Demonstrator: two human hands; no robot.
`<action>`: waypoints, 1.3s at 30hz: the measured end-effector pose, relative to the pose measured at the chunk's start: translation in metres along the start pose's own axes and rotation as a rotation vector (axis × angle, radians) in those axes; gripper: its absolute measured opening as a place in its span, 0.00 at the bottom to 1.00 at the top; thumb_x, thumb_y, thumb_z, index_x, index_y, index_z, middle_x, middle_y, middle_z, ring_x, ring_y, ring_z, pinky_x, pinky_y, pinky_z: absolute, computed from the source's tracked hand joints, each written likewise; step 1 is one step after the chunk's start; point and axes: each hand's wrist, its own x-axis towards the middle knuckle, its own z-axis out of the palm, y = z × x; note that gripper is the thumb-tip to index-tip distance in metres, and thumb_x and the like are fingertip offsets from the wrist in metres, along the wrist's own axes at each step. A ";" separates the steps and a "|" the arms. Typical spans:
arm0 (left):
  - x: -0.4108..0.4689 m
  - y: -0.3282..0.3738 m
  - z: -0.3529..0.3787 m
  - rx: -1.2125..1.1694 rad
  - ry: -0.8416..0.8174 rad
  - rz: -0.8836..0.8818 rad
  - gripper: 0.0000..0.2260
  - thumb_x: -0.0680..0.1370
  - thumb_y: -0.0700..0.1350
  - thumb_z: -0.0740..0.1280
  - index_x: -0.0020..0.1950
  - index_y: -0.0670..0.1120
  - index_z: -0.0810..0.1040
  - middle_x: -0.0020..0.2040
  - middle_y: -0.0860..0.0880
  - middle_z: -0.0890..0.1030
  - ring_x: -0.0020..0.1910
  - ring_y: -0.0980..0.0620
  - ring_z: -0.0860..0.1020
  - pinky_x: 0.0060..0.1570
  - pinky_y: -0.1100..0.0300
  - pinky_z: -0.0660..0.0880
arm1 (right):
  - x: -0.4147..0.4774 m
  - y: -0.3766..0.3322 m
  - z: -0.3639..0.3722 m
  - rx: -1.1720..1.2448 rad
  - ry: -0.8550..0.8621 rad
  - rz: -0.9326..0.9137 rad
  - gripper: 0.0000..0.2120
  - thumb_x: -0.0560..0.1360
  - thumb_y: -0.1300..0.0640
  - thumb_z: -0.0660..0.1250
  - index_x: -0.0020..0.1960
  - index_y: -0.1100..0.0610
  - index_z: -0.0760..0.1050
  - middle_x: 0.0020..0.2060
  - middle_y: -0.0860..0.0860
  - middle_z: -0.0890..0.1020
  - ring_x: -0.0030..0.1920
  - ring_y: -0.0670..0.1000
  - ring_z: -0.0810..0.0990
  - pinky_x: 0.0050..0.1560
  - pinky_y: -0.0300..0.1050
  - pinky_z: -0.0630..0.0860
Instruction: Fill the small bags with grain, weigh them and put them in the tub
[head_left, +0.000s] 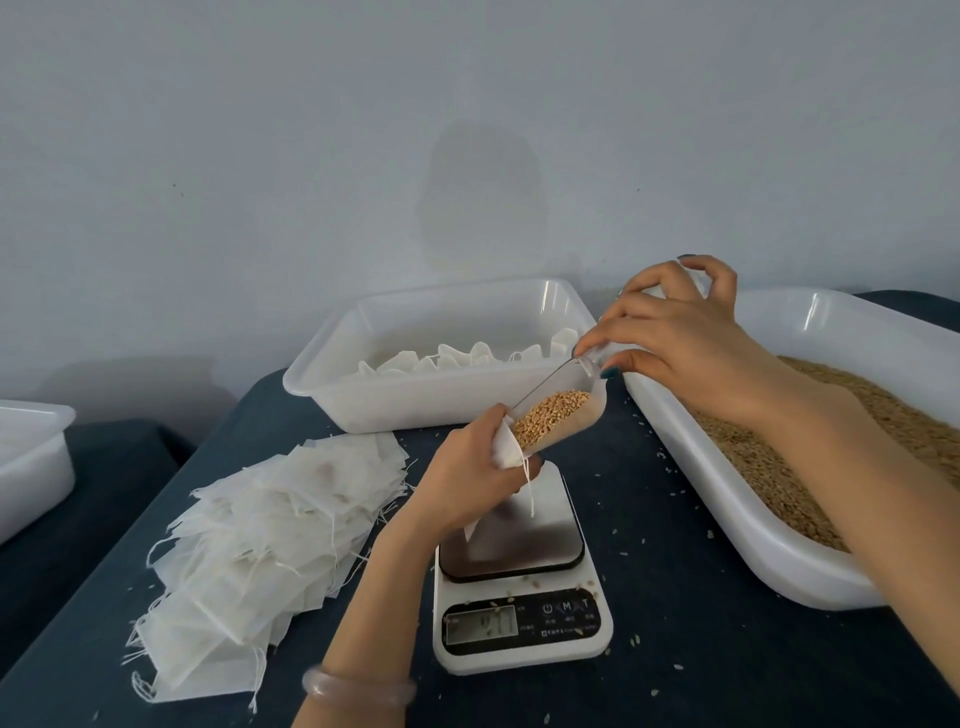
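My left hand grips a small white drawstring bag by its mouth, just above the platform of a white kitchen scale. My right hand holds a clear plastic scoop, tilted down so its lip meets the bag's mouth; golden grain lies in the scoop's lower end. The bag's string hangs over the scale. A white tub behind the scale holds several filled bags. A large white tray of grain stands at the right, under my right forearm.
A fanned pile of empty white bags lies on the dark cloth at the left. Part of another white tub shows at the far left edge. Loose grains are scattered on the cloth around the scale. A pale wall rises close behind.
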 end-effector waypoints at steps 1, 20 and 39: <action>0.000 0.000 0.000 -0.002 -0.009 0.003 0.15 0.74 0.51 0.72 0.56 0.50 0.71 0.53 0.53 0.80 0.48 0.53 0.79 0.49 0.49 0.79 | 0.000 -0.001 -0.001 -0.003 0.004 -0.005 0.15 0.73 0.47 0.67 0.59 0.40 0.79 0.54 0.40 0.80 0.65 0.51 0.67 0.68 0.56 0.47; 0.003 -0.007 0.002 -0.096 -0.040 0.011 0.15 0.78 0.52 0.68 0.60 0.55 0.65 0.52 0.58 0.76 0.45 0.58 0.78 0.36 0.69 0.75 | -0.002 0.004 -0.006 -0.081 0.144 -0.023 0.13 0.74 0.48 0.68 0.58 0.41 0.80 0.56 0.42 0.79 0.66 0.54 0.67 0.66 0.58 0.51; 0.003 -0.003 0.000 -0.062 -0.055 -0.010 0.13 0.79 0.53 0.66 0.59 0.54 0.65 0.49 0.61 0.76 0.41 0.58 0.78 0.36 0.70 0.71 | -0.002 0.005 -0.006 -0.094 0.178 -0.028 0.12 0.75 0.47 0.66 0.57 0.42 0.81 0.53 0.41 0.79 0.65 0.55 0.69 0.64 0.59 0.51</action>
